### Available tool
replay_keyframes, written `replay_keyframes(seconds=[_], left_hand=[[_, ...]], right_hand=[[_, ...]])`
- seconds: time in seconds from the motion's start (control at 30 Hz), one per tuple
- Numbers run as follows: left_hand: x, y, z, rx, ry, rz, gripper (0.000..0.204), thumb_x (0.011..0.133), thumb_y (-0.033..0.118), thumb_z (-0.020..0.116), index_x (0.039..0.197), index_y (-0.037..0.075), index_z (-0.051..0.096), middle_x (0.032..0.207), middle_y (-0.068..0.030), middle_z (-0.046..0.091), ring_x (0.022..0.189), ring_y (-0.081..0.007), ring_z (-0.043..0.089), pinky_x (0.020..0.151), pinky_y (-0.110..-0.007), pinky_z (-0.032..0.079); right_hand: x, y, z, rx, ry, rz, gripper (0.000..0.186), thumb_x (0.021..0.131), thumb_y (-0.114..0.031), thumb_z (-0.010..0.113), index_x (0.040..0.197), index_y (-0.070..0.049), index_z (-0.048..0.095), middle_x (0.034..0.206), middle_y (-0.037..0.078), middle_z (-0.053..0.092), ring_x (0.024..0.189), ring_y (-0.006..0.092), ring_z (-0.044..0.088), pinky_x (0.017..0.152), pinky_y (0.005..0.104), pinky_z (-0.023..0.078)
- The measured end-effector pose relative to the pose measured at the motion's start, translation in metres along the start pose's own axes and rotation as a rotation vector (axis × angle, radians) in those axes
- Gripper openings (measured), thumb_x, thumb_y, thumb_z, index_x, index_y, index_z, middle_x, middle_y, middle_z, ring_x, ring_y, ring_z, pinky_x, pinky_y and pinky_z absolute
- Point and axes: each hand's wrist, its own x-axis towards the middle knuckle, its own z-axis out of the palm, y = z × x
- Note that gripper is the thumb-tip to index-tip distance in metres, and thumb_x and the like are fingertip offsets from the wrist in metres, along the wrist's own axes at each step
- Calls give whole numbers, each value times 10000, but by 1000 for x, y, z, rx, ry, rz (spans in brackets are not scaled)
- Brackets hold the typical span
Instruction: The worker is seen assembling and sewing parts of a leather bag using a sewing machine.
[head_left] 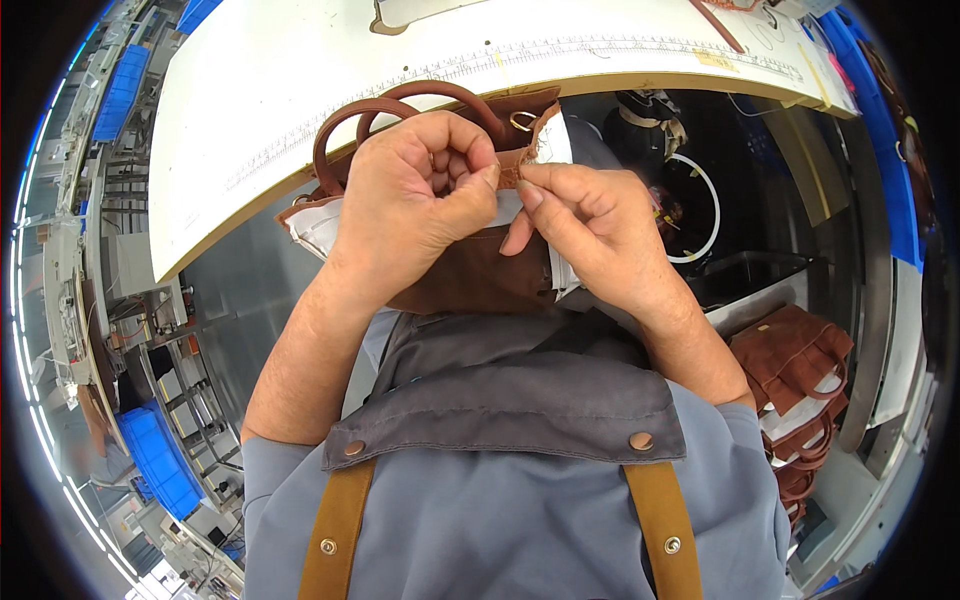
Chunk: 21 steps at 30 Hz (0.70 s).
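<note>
A brown handbag (465,275) rests between my body and the table edge, its two rounded handles (335,135) standing up on the far side. White lining (553,140) shows at its opening, and frayed thread runs along the right edge. My left hand (415,200) is closed over the bag, thumb and forefinger pinched together. Just to its right, my right hand (600,225) pinches with thumb and forefinger by a brown strip at the bag's rim. Whatever lies between either set of fingertips is too small to make out. A metal ring (522,121) hangs near the handle's right end.
A white worktable (270,80) with a printed ruler scale along its edge spans the far side. Several brown bags (795,365) are stacked at the right, near a metal tray (750,280) and a white ring (712,205). Blue bins (160,460) stand at the left.
</note>
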Motion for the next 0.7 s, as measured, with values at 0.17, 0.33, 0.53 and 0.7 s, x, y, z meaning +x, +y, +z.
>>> replay_keyframes(seconds=[0.17,0.33,0.53,0.7], left_hand=[[-2,0,-2,-57,10,9,88,903,-38,629,968,11,598,942,-3,612,806,-32,559,721,-176,463],[-1,4,-5,-208,-5,-58,49,970,74,585,961,26,587,860,-27,611,676,-49,542,607,-186,432],[3,3,-16,-268,-67,-85,82,985,71,568,1052,25,577,747,22,563,603,-28,436,546,-192,343],[4,11,-25,21,41,102,160,969,53,589,1118,-2,604,744,43,548,633,-17,416,561,-206,336]], right_hand=[[0,2,-2,7,-27,22,210,982,-141,571,1026,6,715,722,14,741,529,35,503,490,247,403],[1,3,0,29,-9,-7,218,982,-146,577,1047,11,713,717,20,740,528,29,491,493,244,397],[0,2,-1,59,-33,44,213,978,-141,580,1041,14,711,709,18,734,540,20,492,503,237,398],[-1,6,2,74,3,10,206,972,-130,576,1033,14,709,700,14,728,546,17,501,506,236,402]])
